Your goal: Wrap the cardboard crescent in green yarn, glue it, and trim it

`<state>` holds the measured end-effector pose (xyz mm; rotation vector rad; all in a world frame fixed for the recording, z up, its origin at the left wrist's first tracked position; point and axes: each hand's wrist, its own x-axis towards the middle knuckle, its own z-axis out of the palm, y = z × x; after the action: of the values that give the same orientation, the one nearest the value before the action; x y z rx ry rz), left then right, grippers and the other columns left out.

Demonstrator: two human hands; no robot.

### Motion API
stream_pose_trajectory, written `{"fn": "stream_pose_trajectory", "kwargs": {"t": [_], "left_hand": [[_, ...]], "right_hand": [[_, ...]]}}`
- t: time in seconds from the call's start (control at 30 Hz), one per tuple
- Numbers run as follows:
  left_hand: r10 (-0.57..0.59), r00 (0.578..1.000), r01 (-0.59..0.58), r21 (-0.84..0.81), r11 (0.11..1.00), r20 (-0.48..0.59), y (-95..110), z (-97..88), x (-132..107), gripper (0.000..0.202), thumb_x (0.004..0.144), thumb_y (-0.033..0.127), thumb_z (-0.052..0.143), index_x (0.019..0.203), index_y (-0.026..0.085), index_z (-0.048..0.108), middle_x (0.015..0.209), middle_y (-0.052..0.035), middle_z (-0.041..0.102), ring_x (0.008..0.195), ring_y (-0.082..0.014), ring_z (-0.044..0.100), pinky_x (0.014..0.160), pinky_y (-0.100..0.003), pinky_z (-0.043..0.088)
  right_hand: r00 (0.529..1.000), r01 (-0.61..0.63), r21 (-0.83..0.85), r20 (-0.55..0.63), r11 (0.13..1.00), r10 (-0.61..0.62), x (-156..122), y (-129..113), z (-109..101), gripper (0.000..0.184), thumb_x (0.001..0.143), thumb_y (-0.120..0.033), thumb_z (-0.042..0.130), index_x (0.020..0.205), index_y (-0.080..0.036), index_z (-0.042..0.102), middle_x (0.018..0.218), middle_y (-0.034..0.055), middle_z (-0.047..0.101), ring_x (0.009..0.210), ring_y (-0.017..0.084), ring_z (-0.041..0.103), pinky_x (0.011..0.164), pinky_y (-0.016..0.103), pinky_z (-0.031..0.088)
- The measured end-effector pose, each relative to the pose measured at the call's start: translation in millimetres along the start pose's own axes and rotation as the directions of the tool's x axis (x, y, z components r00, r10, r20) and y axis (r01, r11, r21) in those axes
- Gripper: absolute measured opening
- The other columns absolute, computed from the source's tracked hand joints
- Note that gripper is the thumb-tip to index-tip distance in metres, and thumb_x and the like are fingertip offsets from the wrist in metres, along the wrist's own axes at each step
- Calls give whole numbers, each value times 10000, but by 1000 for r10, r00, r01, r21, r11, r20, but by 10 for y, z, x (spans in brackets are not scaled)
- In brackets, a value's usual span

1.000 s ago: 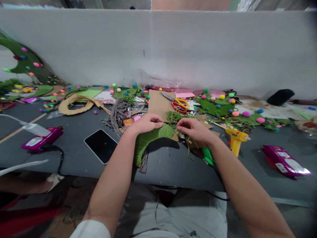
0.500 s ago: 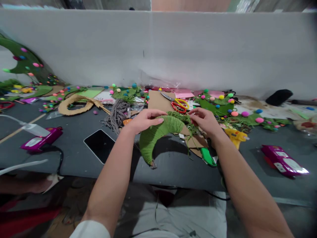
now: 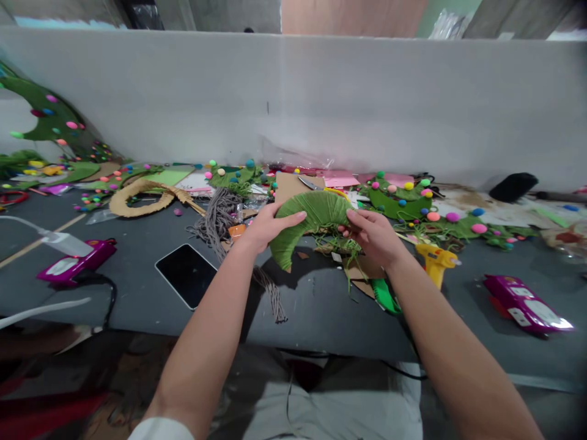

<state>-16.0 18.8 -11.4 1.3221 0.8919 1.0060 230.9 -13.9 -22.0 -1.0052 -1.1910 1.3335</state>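
Observation:
A curved cardboard piece wrapped in green yarn point(image 3: 308, 221) is held up above the grey table point(image 3: 137, 287), between both hands. My left hand point(image 3: 266, 223) grips its left side, thumb on top and fingers closed round it. My right hand point(image 3: 373, 234) pinches its right end, where loose green yarn point(image 3: 337, 245) hangs down. A grey yarn tassel point(image 3: 270, 296) trails on the table below the piece.
A black phone point(image 3: 187, 275) lies left of my arm. A yellow glue gun point(image 3: 435, 261), a green glue gun point(image 3: 384, 296) and purple glue guns point(image 3: 527, 302) point(image 3: 76, 261) sit around. Green felt shapes with pompoms point(image 3: 403, 201), a straw ring point(image 3: 137, 195) and grey yarn point(image 3: 220, 211) clutter the back by a white wall.
Both hands have lifted the green-wrapped piece off the table and turned it, so that it now arches upward. The grey tassel has come into view beneath it.

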Motion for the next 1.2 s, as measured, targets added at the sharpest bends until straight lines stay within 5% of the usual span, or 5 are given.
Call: {"fn": "stream_pose_trajectory", "kwargs": {"t": [0.43, 0.67, 0.83, 0.97, 1.2], "left_hand": [[38, 993, -47, -73, 996, -115, -100, -69, 67, 426, 642, 369, 853, 993, 167, 722, 899, -73, 744, 750, -202, 694, 703, -345, 587], [-1, 955, -64, -209, 976, -297, -90, -47, 115, 416, 648, 351, 839, 984, 147, 703, 856, -87, 754, 738, -227, 717, 685, -349, 594], [-45, 931, -97, -366, 926, -361, -70, -90, 175, 327, 703, 264, 746, 992, 127, 680, 804, -77, 747, 751, -223, 726, 735, -364, 600], [-68, 921, -122, -450, 885, -384, -93, -129, 209, 325, 714, 234, 692, 1017, 121, 668, 837, -75, 751, 826, -224, 732, 789, -359, 595], [-87, 917, -92, -419, 903, -390, -89, -86, 198, 392, 666, 218, 724, 1044, 148, 649, 914, -76, 760, 842, -227, 730, 815, -387, 586]], "right_hand": [[999, 11, -437, -32, 899, -28, -16, -84, -53, 490, 804, -662, 633, 723, -180, 674, 678, 24, 620, 521, 102, 428, 503, 272, 323], [947, 61, -356, 315, 932, 58, -124, -220, -314, 455, 755, -506, 738, 1130, -248, 731, 1024, 83, 721, 770, 174, 586, 733, 343, 482], [959, 283, -107, 68, 953, -277, -302, -310, -579, 535, 694, -604, 661, 1215, -487, 624, 1364, 20, 606, 495, 89, 304, 471, 312, 314], [900, 382, -116, -180, 917, -398, -322, -400, -637, 399, 857, -537, 448, 1223, -534, 608, 1516, -37, 459, 520, 110, 203, 509, 354, 240], [878, 417, -227, -150, 880, -455, -380, -831, -348, 394, 801, -368, 605, 1185, -411, 684, 1421, 69, 570, 495, 67, 292, 515, 350, 290]]}}
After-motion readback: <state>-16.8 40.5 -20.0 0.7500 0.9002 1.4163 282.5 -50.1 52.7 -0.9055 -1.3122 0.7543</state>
